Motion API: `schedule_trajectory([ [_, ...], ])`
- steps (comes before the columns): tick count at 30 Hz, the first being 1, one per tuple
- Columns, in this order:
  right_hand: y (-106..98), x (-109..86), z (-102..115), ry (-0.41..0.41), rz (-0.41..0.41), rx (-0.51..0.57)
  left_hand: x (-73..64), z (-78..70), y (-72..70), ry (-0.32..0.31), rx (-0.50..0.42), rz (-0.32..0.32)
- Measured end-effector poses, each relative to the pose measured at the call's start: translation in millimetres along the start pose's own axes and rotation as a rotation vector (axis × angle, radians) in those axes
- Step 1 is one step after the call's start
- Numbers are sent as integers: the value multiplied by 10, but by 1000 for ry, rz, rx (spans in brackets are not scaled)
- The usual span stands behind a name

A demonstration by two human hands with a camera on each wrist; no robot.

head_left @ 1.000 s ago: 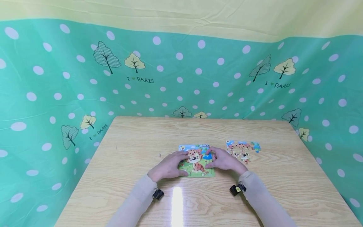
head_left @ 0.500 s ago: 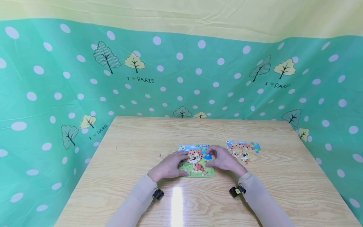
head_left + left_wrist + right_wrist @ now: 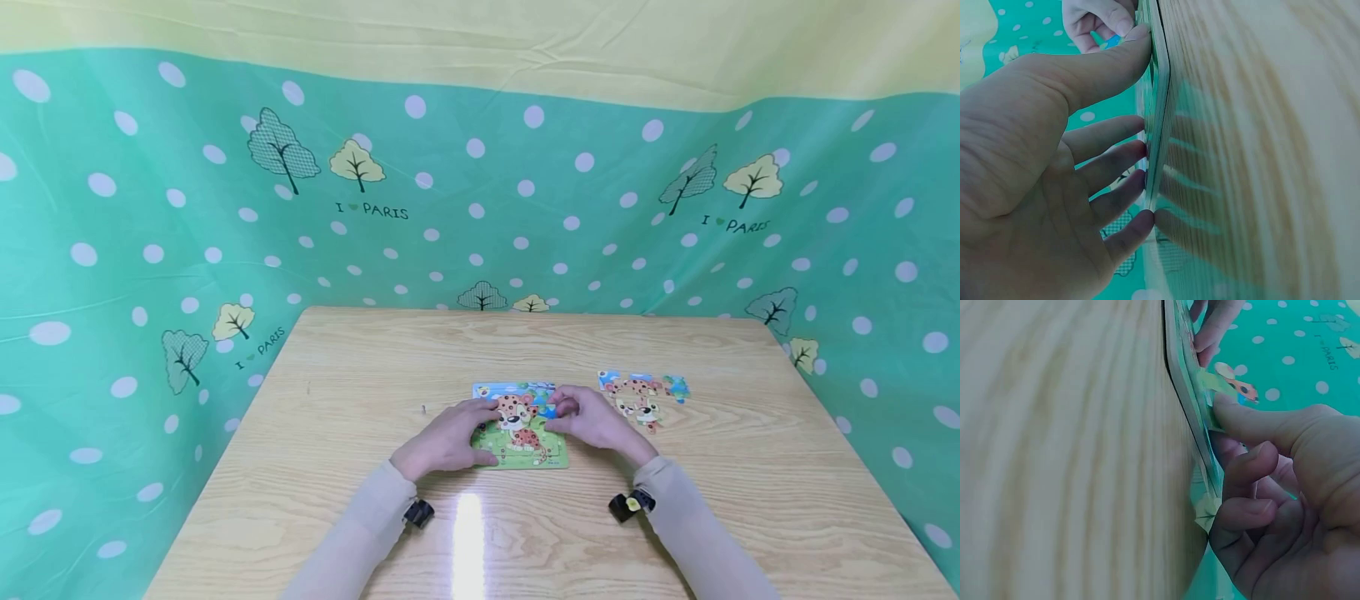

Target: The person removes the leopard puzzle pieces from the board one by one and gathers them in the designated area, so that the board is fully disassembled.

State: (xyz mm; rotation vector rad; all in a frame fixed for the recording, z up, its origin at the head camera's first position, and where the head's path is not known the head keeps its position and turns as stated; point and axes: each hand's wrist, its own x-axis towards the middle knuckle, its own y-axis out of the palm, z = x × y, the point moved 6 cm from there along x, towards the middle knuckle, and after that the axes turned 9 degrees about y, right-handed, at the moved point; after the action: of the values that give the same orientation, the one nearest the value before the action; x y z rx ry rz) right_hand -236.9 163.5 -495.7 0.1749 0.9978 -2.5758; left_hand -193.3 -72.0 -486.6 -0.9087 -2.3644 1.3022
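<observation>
A leopard jigsaw puzzle (image 3: 523,439) lies in its thin rectangular tray (image 3: 528,465) on the table, between my hands in the head view. My left hand (image 3: 448,439) rests at the tray's left side, fingers spread and fairly straight, with fingertips on the tray in the left wrist view. From the right side, my right hand (image 3: 597,422) pinches the puzzle's edge between thumb and forefinger. In the right wrist view a joined green and orange-spotted part of the puzzle (image 3: 1217,383) stands tilted up from the tray. My right forefinger's tip is partly hidden.
A second, partly joined leopard puzzle (image 3: 633,407) with uneven edges lies right of the tray, just beyond my right hand. A tiny light object (image 3: 423,409) lies to the left. A green dotted cloth (image 3: 480,208) hangs behind the wooden table (image 3: 360,358).
My right thumb and forefinger have drawn together on the puzzle's right edge. The lower picture area has shifted and lifted slightly within the tray. My left hand has stayed in place.
</observation>
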Motion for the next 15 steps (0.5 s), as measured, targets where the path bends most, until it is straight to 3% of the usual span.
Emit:
schedule_trajectory([
  [15, -25, -17, 18, -47, 21, -10, -6, 8, 5, 21, -13, -1],
])
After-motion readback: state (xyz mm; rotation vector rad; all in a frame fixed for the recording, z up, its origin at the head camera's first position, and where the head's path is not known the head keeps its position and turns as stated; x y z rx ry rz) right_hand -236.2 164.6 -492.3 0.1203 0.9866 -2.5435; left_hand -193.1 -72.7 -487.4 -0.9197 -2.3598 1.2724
